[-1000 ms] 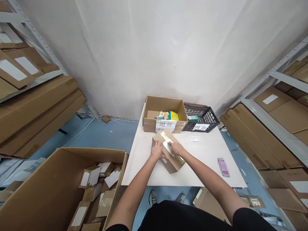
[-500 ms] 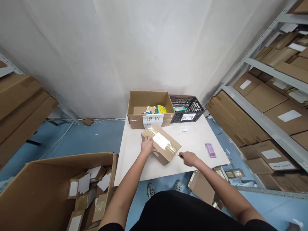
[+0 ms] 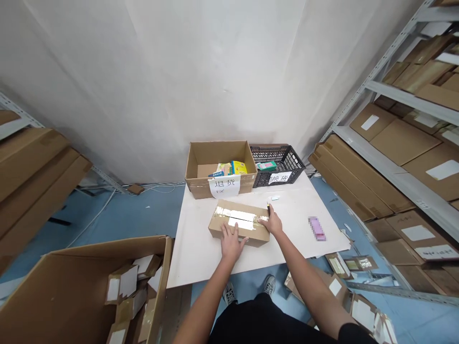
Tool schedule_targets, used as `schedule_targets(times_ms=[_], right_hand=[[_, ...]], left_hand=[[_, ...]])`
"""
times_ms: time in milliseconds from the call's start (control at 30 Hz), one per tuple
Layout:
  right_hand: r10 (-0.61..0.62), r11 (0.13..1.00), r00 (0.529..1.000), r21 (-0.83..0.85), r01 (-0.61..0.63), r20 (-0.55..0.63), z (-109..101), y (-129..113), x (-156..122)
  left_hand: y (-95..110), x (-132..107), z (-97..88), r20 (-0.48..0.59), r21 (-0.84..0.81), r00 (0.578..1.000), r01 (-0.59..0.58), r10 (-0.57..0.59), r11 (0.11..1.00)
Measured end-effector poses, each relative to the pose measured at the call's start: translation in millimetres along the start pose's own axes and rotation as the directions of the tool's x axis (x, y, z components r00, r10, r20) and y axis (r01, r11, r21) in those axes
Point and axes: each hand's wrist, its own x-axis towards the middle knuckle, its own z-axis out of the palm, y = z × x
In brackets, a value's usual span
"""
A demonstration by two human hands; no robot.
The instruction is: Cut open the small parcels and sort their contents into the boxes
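The brown box point(image 3: 247, 233) sits on the white counter point(image 3: 195, 260), a bit left of the middle, with a bigger box point(image 3: 197, 188) and a black basket point(image 3: 298, 165) on its far side. It should be stiff and not squash easily, but the shiny tape point(image 3: 224, 211) may be slippery. How heavy it is, the view cannot tell. The two short ends look like good places to hold it. It is long and low, with a white label point(image 3: 247, 224) and a dark line along its top. The left hand point(image 3: 231, 244) has its grip spread over the near top edge. The right hand's point(image 3: 273, 223) grip pinches a small tool point(image 3: 268, 209) and touches the box's right end.
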Motion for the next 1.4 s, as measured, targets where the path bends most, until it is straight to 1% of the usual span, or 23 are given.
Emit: schedule_targets(times_ms=[67,133,167,200,233,300,333,400,467,567,633,700,800,900,933,1067,1133,1200,1333,1400], right_hand=[[-0.076,0.996,0.996,0.041,0.075,0.039,-9.7,8.9,15.1],[-0.120,0.986,0.992,0.119,0.117,0.026,-14.3,17.6,22.0],[-0.102,0.979,0.995,0.179,0.101,0.000,-14.2,22.1,22.1],[-0.057,0.965,0.998,0.254,0.062,-0.027,-12.5,26.9,19.9],[0.005,0.940,0.999,0.340,0.010,-0.042,-9.7,32.2,16.0],[0.110,0.856,0.994,0.510,-0.083,-0.022,-2.9,44.7,4.3],[0.129,0.809,0.992,0.577,-0.108,0.005,0.0,51.5,-2.4],[0.112,0.744,0.992,0.657,-0.120,0.055,2.5,64.3,-15.4],[0.069,0.731,0.993,0.672,-0.115,0.094,-0.3,73.1,-25.2],[0.015,0.762,0.987,0.637,-0.117,0.163,-10.7,74.9,-31.2],[-0.002,0.794,0.978,0.595,-0.124,0.206,-17.6,69.4,-30.4],[0.009,0.841,0.973,0.525,-0.132,0.231,-22.7,61.2,-28.5],[0.032,0.922,0.977,0.371,-0.110,0.211,-27.6,48.6,-27.5],[0.034,0.968,0.988,0.239,-0.070,0.152,-31.6,39.4,-30.9],[0.040,0.973,0.988,0.219,-0.073,0.152,-32.8,37.4,-32.9],[0.074,0.967,0.972,0.222,-0.125,0.224,-36.2,33.8,-44.3],[0.079,0.970,0.968,0.205,-0.130,0.240,-35.7,32.4,-52.3],[0.070,0.983,0.970,0.150,-0.107,0.231,-33.8,29.8,-61.7],[0.054,0.999,0.983,-0.020,-0.051,0.176,-30.2,24.5,-80.0],[0.055,0.997,0.982,-0.055,-0.045,0.182,-30.7,24.2,-86.3]], left_hand=[[18.3,-7.5,2.5,0.022,0.057,0.999,0.042,-0.043,0.997],[23.8,-5.2,-3.1,0.085,0.081,0.996,0.027,-0.034,0.996],[21.7,-0.6,-8.4,0.120,0.074,0.993,0.004,-0.013,0.997],[17.1,5.8,-14.6,0.141,0.054,0.990,-0.023,0.015,0.998],[10.7,13.3,-20.5,0.141,0.026,0.989,-0.057,0.053,0.998],[-3.9,28.1,-28.3,0.087,-0.036,0.986,-0.142,0.145,0.989],[-10.7,34.2,-28.9,0.050,-0.056,0.982,-0.179,0.182,0.982],[-20.6,41.9,-23.3,0.012,-0.064,0.976,-0.215,0.216,0.975],[-25.5,43.9,-12.8,0.016,-0.045,0.977,-0.213,0.214,0.976],[-26.9,41.9,-0.9,0.000,-0.018,0.975,-0.220,0.221,0.975],[-26.3,40.8,0.7,-0.019,-0.008,0.974,-0.228,0.227,0.974],[-25.7,40.6,-1.0,-0.023,-0.002,0.973,-0.228,0.228,0.974],[-24.6,41.0,-4.1,-0.018,0.002,0.974,-0.226,0.226,0.974],[-23.4,41.3,-4.3,-0.022,-0.002,0.976,-0.215,0.215,0.977],[-23.0,41.5,-4.0,-0.021,-0.007,0.978,-0.209,0.208,0.978],[-21.0,42.1,-2.5,-0.013,-0.038,0.982,-0.188,0.188,0.981],[-20.4,42.3,-2.3,-0.006,-0.043,0.983,-0.184,0.184,0.982],[-20.2,42.2,-2.0,0.000,-0.043,0.984,-0.180,0.180,0.983],[-19.5,41.0,-1.3,-0.001,-0.067,0.984,-0.179,0.180,0.982],[-18.6,41.0,-2.2,-0.004,-0.077,0.983,-0.182,0.183,0.980]])
